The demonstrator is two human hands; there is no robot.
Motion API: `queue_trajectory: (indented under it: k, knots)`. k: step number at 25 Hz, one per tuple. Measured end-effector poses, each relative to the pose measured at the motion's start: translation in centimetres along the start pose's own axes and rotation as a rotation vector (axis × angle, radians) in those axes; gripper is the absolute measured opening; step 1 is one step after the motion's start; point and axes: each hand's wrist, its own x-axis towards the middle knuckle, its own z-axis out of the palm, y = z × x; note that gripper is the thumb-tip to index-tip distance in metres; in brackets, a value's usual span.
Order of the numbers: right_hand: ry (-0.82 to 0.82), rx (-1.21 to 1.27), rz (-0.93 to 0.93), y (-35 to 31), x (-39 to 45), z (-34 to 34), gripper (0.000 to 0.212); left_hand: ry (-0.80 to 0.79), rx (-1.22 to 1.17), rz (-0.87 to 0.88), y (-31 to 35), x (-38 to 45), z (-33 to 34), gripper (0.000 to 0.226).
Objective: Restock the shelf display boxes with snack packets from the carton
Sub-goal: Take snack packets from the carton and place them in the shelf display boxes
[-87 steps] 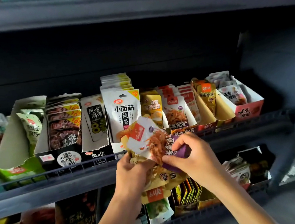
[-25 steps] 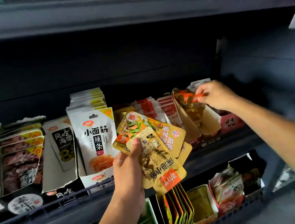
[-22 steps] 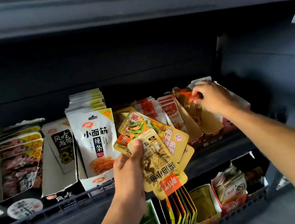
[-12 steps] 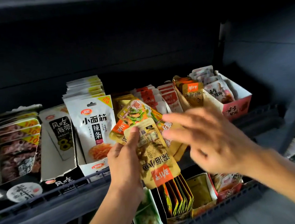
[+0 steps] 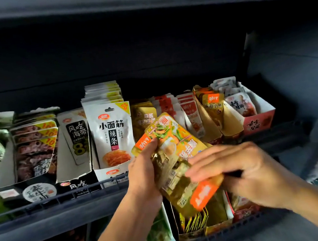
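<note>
I see the dark shelf (image 5: 50,203) with its wire front rail, carrying a row of display boxes. From the left: a black box of dark packets (image 5: 34,155), a white seaweed box (image 5: 73,150), a tall white pouch box (image 5: 109,134), then gold and red packets, a gold box (image 5: 213,111) and a pink-fronted box (image 5: 258,122) at the far right. A lower shelf (image 5: 218,235) holds more boxes beneath my hands.

My left hand (image 5: 142,174) has its grip closed around a fanned bundle of snack packets (image 5: 174,158), thumb on top near the orange tab, held in front of the rail. My right hand (image 5: 240,172) lies over the lower gold packet (image 5: 193,192); its fingers reach across the face, fairly straight, while the thumb side is blurred, so I cannot tell whether it pinches.

A second ago my right hand was at the gold box, far right; it has come back to the bundle.
</note>
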Motion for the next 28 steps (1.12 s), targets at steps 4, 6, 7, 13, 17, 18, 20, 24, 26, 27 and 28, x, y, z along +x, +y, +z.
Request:
queue_trajectory:
  k: [4, 6, 7, 13, 17, 18, 20, 24, 26, 27, 28]
  knots:
    - [0.831, 0.185, 0.416, 4.2, 1.5, -6.1, 0.007, 0.163, 0.003, 0.163, 0.7, 0.4, 0.1, 0.024]
    - [0.937, 0.046, 0.602, 8.2, 2.7, -9.4, 0.01, 0.193, 0.027, 0.223, 0.7, 0.5, 0.3, 0.017]
    - [0.88, -0.045, 0.658, 10.1, 3.1, -10.5, 0.01, 0.192, 0.044, 0.242, 0.6, 0.6, 0.5, 0.015]
    - [0.385, -0.753, 0.749, 17.0, 6.2, -9.8, 0.017, 0.114, 0.128, 0.277, -0.3, 0.8, 0.8, 0.028]
    - [0.451, -1.024, 0.668, 16.9, 7.0, -7.9, 0.053, 0.114, 0.175, 0.315, -0.4, 0.6, 0.2, 0.026]
    - [0.509, -0.972, 0.587, 15.5, 7.1, -7.0, 0.055, 0.112, 0.167, 0.308, -0.3, 0.5, 0.1, 0.027]
    - [0.469, -0.692, 0.345, 11.9, 6.6, -5.1, 0.06, 0.118, 0.157, 0.305, 0.1, 0.6, -0.2, 0.027]
    - [-0.221, -0.53, 0.03, 4.4, 3.6, -1.5, 0.068, 0.112, 0.178, 0.33, 0.5, 0.7, -0.3, 0.017]
    - [-0.265, -0.546, -0.008, 3.9, 2.7, -0.5, 0.047, 0.113, 0.176, 0.315, 0.2, 0.6, -0.1, 0.02]
    - [-0.175, -0.481, -0.026, 3.8, 2.5, -0.1, 0.038, 0.121, 0.16, 0.304, 0.1, 0.4, -0.1, 0.024]
    - [-0.024, -0.359, -0.007, 3.5, 2.5, 0.2, 0.032, 0.129, 0.137, 0.285, 0.1, 0.2, -0.4, 0.027]
